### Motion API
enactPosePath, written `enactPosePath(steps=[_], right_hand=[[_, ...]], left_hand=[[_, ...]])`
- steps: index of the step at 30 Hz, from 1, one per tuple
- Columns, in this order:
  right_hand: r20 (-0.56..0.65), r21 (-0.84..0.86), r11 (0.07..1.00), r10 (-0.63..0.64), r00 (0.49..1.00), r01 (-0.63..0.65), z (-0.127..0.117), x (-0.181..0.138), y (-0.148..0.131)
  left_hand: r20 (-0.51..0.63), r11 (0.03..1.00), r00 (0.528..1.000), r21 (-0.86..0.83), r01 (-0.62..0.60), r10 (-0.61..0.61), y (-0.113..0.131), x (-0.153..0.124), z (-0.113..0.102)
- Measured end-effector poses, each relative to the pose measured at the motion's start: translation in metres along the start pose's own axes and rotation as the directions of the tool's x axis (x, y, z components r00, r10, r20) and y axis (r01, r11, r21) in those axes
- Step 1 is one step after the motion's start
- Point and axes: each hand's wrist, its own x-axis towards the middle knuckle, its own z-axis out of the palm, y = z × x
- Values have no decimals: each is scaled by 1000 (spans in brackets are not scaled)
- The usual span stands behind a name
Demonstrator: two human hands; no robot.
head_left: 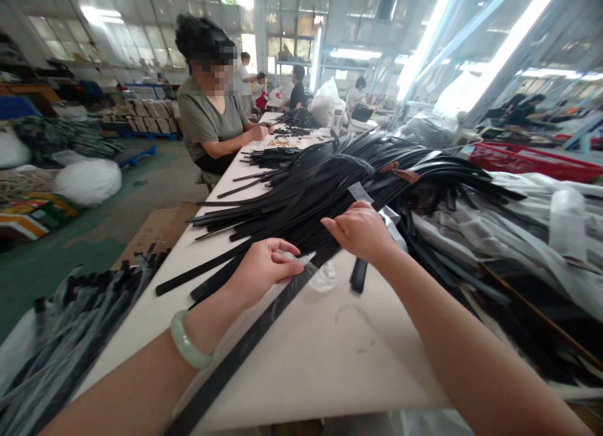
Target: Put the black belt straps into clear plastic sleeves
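**belt_newbie:** What's going on at this bench right now?

**strapwatcher:** The person is working 1 long flat black strap (245, 348) that's lying diagonally across the white tabletop (330, 360), running from the near edge up toward the big heap of loose black straps (330, 178). The left hand (264, 269), the one with the pale green bangle (188, 345) on the wrist, is pinching a bit of clear plastic film (301, 258) against the strap, fingers closed on it. The right hand (360, 228) is curled knuckles-up over the strap's far end at the edge of the heap, gripping there, though I can't tell exactly what's under the palm. A clear plastic sleeve (391, 225) is poking out just beside it.

**belt_newbie:** So how far along are they?

**strapwatcher:** I'd guess early-to-middle. The unsleeved heap is still taking up most of the table, while a batch of straps in clear bags (70, 342) is sitting off the left edge, looking done. This 1 strap is mostly bare, so the sleeving looks barely started. A seated co-worker in a grey-green shirt (202, 119) is handling straps further up the same table.
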Motion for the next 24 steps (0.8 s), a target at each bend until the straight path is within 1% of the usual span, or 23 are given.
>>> enactPosePath(steps=[1, 2, 5, 6, 7, 8, 11, 12, 14, 16, 17, 18, 19, 20, 21, 22, 23, 24], right_hand=[[-13, -23, 999, 36, 999, -36, -2, 0, 2], [-12, -18, 999, 34, 999, -34, -4, 0, 1], [46, 91, 991, -104, 994, 99, -7, -2, -15], [62, 118, 985, -136, 989, 128, -7, -2, -19], [65, 122, 984, -137, 988, 128, -7, -2, -20], [57, 103, 990, -106, 993, 100, -6, -2, -19], [3, 19, 999, 39, 999, -40, -1, -1, -9], [2, 20, 998, 51, 999, -51, 1, 0, -7], [42, 79, 997, -8, 999, 5, 4, 0, -11], [80, 193, 978, -94, 992, 77, 8, 0, -19], [73, 266, 961, -97, 993, 74, 10, 0, -21], [40, 355, 934, -51, 998, 34, 12, 0, -21], [-10, 465, 884, 53, 999, -42, 13, 0, -19], [-50, 597, 791, 206, 977, -137, 15, 1, -16], [-42, 732, 644, 370, 928, -223, 17, 2, -13], [32, 842, 457, 492, 870, -289, 19, 3, -10], [156, 904, 262, 533, 832, -337, 20, 4, -10], [283, 921, 99, 492, 823, -376, 22, 5, -11]], left_hand=[[-5, 1000, 1000, 15, 7, -7, 1, 1, 0], [-7, 1000, 1000, 25, 13, -13, 1, 1, -1], [16, 1000, 1000, 13, 9, -10, -1, 3, -2], [25, 1000, 1000, 5, 4, -4, -2, 3, -2], [33, 1000, 999, -1, -1, 1, -2, 3, -2], [38, 1000, 999, -4, -5, 5, -2, 3, -2], [27, 1000, 1000, 29, -5, 4, 0, 3, -2], [26, 999, 1000, 38, -3, 2, 0, 3, -1], [35, 1000, 999, 28, 1, -2, -1, 3, -1], [56, 1000, 998, -10, -5, 6, -1, 3, -2], [64, 1000, 998, -23, -10, 12, -2, 3, -3], [68, 999, 998, -30, -14, 16, -2, 3, -4], [63, 999, 998, -30, -17, 19, -1, 4, -6], [49, 999, 999, -24, -22, 23, -1, 4, -7], [28, 999, 999, -19, -27, 28, 0, 5, -9], [1, 999, 999, -15, -36, 36, 1, 6, -11], [-28, 999, 999, -17, -46, 46, 2, 7, -13], [-56, 998, 997, -20, -58, 56, 3, 7, -14]])
